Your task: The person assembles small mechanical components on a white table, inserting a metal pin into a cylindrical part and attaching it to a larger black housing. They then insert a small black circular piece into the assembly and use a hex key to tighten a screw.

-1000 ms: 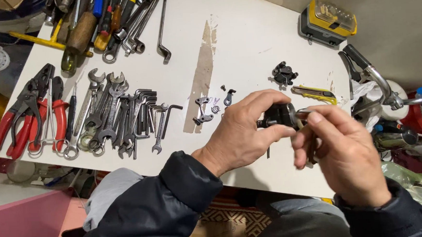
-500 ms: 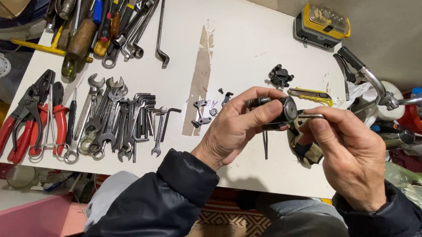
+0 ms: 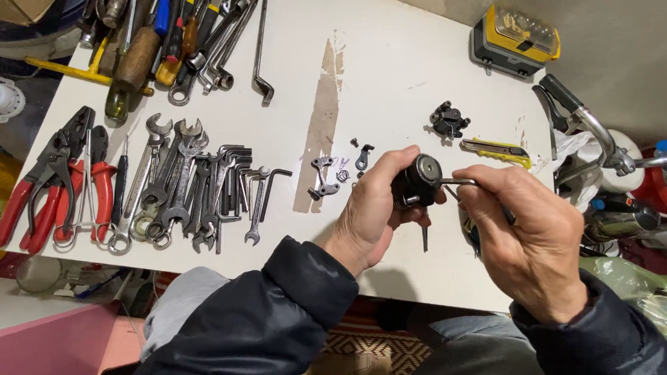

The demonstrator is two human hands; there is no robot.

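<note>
Left hand [image 3: 373, 208] is curled shut around a small black round part [image 3: 417, 183], thumb and fingers wrapped on it, holding it above the near edge of the white table [image 3: 388, 70]. The part's flat round face points up and right. Right hand [image 3: 522, 235] is closed in a pinch on a thin metal hex key [image 3: 459, 182]; the key's short end meets the part's face, touching it. A thin dark rod [image 3: 425, 236] hangs down from under the part, just below the left hand.

On the table just left of the left hand lie small metal bits [image 3: 324, 177] and a little black lever piece [image 3: 362, 157], close together. Farther right, a black clamp piece [image 3: 449, 120] sits beside a yellow utility knife [image 3: 495, 150]. A yellow-and-black case [image 3: 516, 41] stands at the far right corner.

Left half of the table: a row of wrenches [image 3: 173, 181], then hex keys [image 3: 238, 181] next to them, and red-handled pliers [image 3: 52, 187] at the left edge. More tools, screwdrivers [image 3: 143, 45] and long wrenches, are piled at the far left. A strip of worn brown surface [image 3: 322, 119] runs down the table's middle.

Right of the table, a handlebar with brake lever [image 3: 581, 117] sticks in, near the right hand. Both arms wear dark jacket sleeves [image 3: 265, 328].
</note>
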